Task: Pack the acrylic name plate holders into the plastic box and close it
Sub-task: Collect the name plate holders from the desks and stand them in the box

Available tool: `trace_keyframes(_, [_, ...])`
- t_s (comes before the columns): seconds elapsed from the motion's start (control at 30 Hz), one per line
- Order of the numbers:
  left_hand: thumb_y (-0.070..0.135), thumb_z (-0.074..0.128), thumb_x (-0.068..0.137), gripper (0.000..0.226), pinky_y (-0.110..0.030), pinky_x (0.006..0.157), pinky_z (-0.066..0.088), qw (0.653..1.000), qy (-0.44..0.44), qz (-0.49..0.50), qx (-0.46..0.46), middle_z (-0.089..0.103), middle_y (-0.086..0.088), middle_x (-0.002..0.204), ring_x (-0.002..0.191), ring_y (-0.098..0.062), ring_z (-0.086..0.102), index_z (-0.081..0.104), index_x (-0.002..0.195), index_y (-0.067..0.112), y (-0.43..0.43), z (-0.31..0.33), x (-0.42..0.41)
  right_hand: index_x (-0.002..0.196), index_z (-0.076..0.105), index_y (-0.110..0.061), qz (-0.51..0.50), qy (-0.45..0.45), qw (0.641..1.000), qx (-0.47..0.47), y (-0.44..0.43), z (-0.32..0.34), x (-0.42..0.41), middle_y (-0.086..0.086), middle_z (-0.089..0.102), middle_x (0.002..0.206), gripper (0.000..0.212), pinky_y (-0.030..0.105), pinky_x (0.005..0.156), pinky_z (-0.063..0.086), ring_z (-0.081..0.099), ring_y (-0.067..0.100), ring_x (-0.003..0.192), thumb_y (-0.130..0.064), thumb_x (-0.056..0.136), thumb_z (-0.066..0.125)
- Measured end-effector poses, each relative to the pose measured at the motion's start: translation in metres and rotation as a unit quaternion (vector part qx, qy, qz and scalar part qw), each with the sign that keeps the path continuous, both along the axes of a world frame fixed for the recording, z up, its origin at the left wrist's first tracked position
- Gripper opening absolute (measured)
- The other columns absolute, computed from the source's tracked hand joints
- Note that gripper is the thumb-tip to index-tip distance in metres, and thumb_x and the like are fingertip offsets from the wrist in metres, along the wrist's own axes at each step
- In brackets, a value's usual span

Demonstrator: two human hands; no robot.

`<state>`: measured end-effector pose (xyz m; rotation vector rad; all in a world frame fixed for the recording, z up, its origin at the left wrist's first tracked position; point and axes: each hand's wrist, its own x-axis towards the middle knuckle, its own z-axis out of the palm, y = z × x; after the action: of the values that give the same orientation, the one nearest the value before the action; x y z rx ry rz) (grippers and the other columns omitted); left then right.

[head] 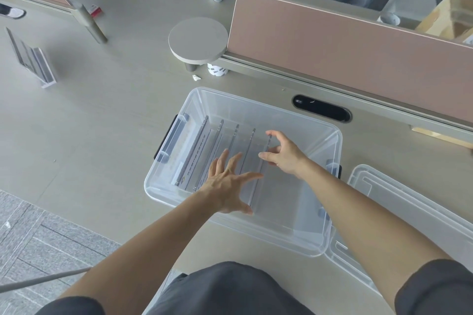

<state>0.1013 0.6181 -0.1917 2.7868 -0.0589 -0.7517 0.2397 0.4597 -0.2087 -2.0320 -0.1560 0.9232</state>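
**A:** Where do the acrylic name plate holders (193, 147) stand?

**B:** Five are upright in the plastic box (230, 97), side by side in its left half. Their long edges run from the far wall toward the person, parallel to the latched left wall. The right half of the box has no holders in it.

**A:** And the hands?

**B:** The right hand (284, 156) is at the far end of the rightmost holder (257, 186). Thumb and curled fingers seem to pinch its top edge. The left hand (227, 186) is spread flat, fingers straight, over the near end of the row and grips nothing.

**A:** What is left outside?

**B:** More holders (33, 59) stand on the desk (102, 123) far to the left, well apart from the box. They're on the left hand's side, so I'd expect that arm to fetch them. The lid (399, 202) lies just beside the box on the right, nearer the right hand, for closing later.
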Motion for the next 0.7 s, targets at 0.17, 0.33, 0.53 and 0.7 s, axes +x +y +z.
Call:
trace_keyframes(0.17, [0.071,0.069,0.066,0.093,-0.060,0.112,-0.008,1.000,0.010,-0.001,0.003,-0.016,-0.005,0.160,0.141,-0.040,-0.029,0.012,0.139,0.062,-0.001,0.003,0.000,0.146,0.031,-0.038,0.033,-0.036,0.998,-0.046,0.000,0.005,-0.001,0.005,0.065,0.107,0.077,0.038,0.091,0.053,0.067,0.022,0.095,-0.039,0.083,0.075])
trace_keyframes(0.33, [0.072,0.065,0.069,0.091,-0.057,0.114,-0.001,0.999,0.012,0.030,-0.042,-0.012,-0.005,0.160,0.144,-0.036,-0.022,0.013,0.143,0.058,0.001,0.015,-0.004,0.134,0.052,-0.023,0.022,-0.160,0.982,-0.097,-0.005,0.024,-0.003,0.000,0.069,0.102,0.052,0.025,0.079,0.041,0.062,0.021,0.097,-0.038,0.087,0.070])
trace_keyframes(0.53, [0.058,0.055,0.086,0.062,-0.049,0.111,0.021,0.987,-0.079,0.136,-0.044,0.029,-0.006,0.150,0.141,-0.030,0.017,0.036,0.142,0.040,0.025,0.033,-0.019,0.097,0.071,-0.017,0.056,-0.226,0.970,-0.069,0.005,0.050,-0.010,-0.004,0.066,0.081,0.019,0.020,0.068,0.039,0.061,0.015,0.077,-0.033,0.089,0.069])
trace_keyframes(0.7, [0.048,0.056,0.086,0.037,-0.043,0.104,0.032,0.964,-0.172,0.191,-0.071,0.059,0.003,0.126,0.127,-0.027,0.040,0.063,0.119,0.033,0.060,0.050,-0.042,0.091,0.070,-0.020,0.105,-0.227,0.967,-0.049,0.037,0.071,-0.032,-0.004,0.068,0.080,0.016,0.019,0.060,0.039,0.063,0.015,0.072,-0.035,0.087,0.069])
